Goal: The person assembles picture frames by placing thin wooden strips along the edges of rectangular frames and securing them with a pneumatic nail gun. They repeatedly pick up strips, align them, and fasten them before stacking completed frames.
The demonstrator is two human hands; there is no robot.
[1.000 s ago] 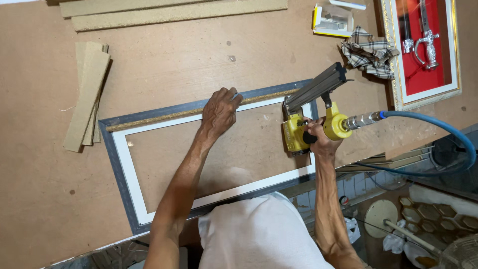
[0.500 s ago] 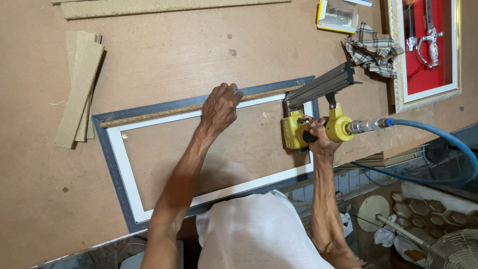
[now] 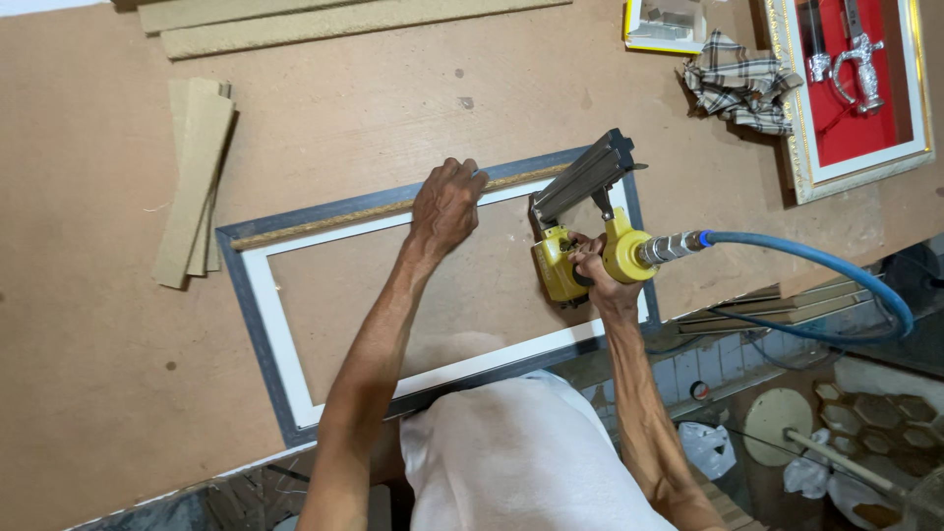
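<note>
At centre frame, a person's left hand (image 3: pixel 447 202) is pressing, fingers curled, on the far rail of a long rectangular picture frame with dark grey edge and white inner border (image 3: pixel 258 305), which is lying flat on a brown fibreboard worktable (image 3: pixel 88 393). The right hand (image 3: pixel 597 270) is gripping a yellow pneumatic stapler with grey magazine (image 3: pixel 580 211), fed by a blue air hose (image 3: pixel 836 270). The frame looks light, stiff and easily racked at its corners; it is best steadied along a rail.

Yellow nail gun (image 3: pixel 580 241) in right hand (image 3: pixel 597 280) shifted toward 9 o'clock along picture frame (image 3: pixel 258 295), nearer left hand (image 3: pixel 445 205).
</note>
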